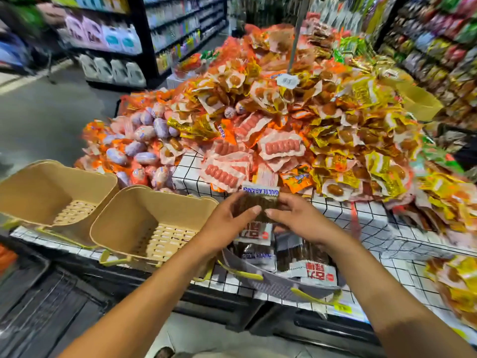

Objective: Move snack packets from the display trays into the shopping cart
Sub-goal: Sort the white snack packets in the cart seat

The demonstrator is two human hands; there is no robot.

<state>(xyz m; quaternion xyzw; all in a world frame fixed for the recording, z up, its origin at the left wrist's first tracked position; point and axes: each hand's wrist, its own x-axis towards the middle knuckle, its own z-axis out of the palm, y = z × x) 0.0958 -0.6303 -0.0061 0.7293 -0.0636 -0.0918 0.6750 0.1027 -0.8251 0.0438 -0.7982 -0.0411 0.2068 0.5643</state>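
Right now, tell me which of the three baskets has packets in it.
The grey basket, rightmost of the three: dark snack packets lie in it. The tan baskets to its left hold nothing.

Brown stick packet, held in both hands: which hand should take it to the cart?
Left, probably. Both the left hand and right hand pinch the packet, but the dark wire frame that looks like the cart sits lower left, on that arm's side; the right would have to cross.
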